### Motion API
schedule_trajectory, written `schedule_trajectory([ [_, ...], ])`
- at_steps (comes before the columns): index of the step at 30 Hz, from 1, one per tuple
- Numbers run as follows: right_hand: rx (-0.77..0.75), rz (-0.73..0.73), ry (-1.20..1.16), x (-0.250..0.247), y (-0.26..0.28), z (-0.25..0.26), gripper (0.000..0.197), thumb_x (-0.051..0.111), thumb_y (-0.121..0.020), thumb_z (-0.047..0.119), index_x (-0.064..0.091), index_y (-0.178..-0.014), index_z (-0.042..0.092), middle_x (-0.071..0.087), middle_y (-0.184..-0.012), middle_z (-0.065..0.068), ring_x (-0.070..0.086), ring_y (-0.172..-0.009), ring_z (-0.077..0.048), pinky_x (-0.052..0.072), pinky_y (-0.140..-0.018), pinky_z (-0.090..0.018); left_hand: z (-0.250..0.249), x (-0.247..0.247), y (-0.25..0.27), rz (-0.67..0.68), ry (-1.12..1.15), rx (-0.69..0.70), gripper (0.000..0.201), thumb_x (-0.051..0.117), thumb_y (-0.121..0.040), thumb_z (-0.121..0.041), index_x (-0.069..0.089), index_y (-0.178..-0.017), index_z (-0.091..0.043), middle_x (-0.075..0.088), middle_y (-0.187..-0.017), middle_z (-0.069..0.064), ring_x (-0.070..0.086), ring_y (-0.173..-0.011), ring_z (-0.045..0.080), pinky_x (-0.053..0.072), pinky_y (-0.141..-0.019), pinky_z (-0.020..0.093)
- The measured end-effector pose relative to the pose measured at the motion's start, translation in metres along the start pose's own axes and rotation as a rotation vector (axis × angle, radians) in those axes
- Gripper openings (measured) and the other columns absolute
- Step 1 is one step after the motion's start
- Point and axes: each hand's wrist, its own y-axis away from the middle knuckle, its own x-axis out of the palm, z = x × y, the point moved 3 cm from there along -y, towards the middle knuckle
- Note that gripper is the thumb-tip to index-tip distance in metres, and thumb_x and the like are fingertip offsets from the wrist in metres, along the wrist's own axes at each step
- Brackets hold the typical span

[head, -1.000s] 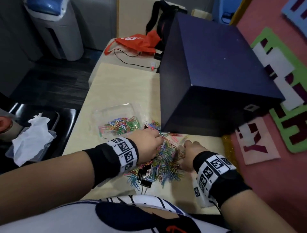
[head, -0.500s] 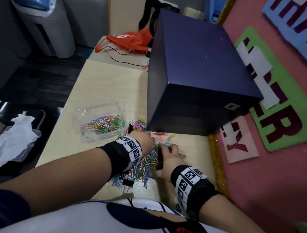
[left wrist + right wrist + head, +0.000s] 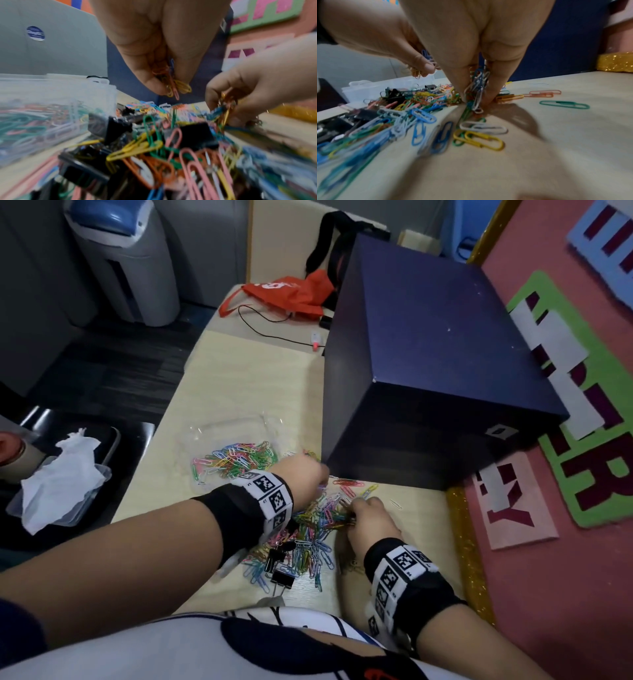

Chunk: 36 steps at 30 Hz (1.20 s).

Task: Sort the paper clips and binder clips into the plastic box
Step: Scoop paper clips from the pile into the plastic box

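A heap of coloured paper clips (image 3: 315,529) mixed with black binder clips (image 3: 279,571) lies on the pale table. The clear plastic box (image 3: 236,429), left of the heap, holds several coloured paper clips. My left hand (image 3: 305,475) hovers over the heap's far side and pinches a small bunch of paper clips (image 3: 173,82) between thumb and fingers. My right hand (image 3: 368,517) is down on the heap's right side, its fingers pinching another bunch of paper clips (image 3: 478,86) against the table. More binder clips (image 3: 193,135) show among the clips in the left wrist view.
A large dark blue box (image 3: 428,364) stands right behind the heap. A few stray clips (image 3: 564,104) lie on bare table to the right. An orange bag (image 3: 287,292) and cable lie at the far end. The table's left edge drops to a black chair holding a tissue (image 3: 61,474).
My left hand has lifted slightly off the heap with clips pinched in it. My right hand has shifted forward along the heap's right side, gathering clips.
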Motion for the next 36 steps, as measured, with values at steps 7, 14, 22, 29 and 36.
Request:
schedule_trajectory([
  [7,-0.050,-0.064,0.064,-0.023,-0.005,0.030,0.021,0.049,-0.087,0.006,0.061,-0.101,0.016,0.047,-0.106,-0.003,0.057,-0.091,-0.023,0.040,-0.079,-0.023,0.061,-0.025,0.025,-0.256,0.165,-0.107,0.021,0.058,-0.092,-0.031,0.064,-0.109,-0.020,0.065,-0.108,0.002,0.060,-0.099,0.021,0.046,-0.084,0.030],
  [14,-0.342,-0.082,0.011,-0.039,-0.013,0.112,0.012,0.055,-0.090,0.010,0.062,-0.098,0.017,0.047,-0.101,0.000,0.054,-0.093,-0.021,0.044,-0.087,-0.029,0.132,-0.021,0.052,-0.205,0.172,-0.295,0.025,0.064,-0.088,-0.032,0.066,-0.110,-0.020,0.063,-0.105,0.003,0.059,-0.097,0.021,0.048,-0.086,0.033],
  [22,-0.334,-0.039,-0.124,-0.032,-0.044,0.163,0.045,0.062,-0.088,0.029,0.046,-0.129,0.021,0.049,-0.130,-0.005,0.053,-0.114,-0.025,0.044,-0.097,-0.037,0.145,-0.006,0.063,-0.237,0.280,-0.335,0.030,0.055,-0.093,-0.030,0.060,-0.121,-0.021,0.059,-0.115,0.004,0.058,-0.105,0.022,0.046,-0.092,0.032],
  [29,-0.111,0.092,0.095,-0.015,-0.048,0.123,0.052,0.046,-0.088,0.004,0.039,-0.139,0.012,0.041,-0.140,-0.010,0.048,-0.124,-0.028,0.042,-0.102,-0.039,0.112,0.007,0.062,-0.155,0.070,-0.043,0.041,0.044,-0.095,-0.035,0.048,-0.135,-0.028,0.047,-0.138,-0.003,0.048,-0.122,0.021,0.044,-0.099,0.040],
  [36,-0.270,0.263,0.223,-0.002,-0.049,0.101,0.084,0.047,-0.081,-0.010,0.012,-0.153,0.014,-0.006,-0.161,-0.005,0.007,-0.148,-0.022,0.013,-0.118,-0.030,0.096,0.023,0.062,-0.007,-0.095,0.011,0.053,0.039,-0.097,-0.038,0.028,-0.146,-0.024,0.049,-0.137,-0.003,0.051,-0.121,0.022,0.039,-0.102,0.043],
])
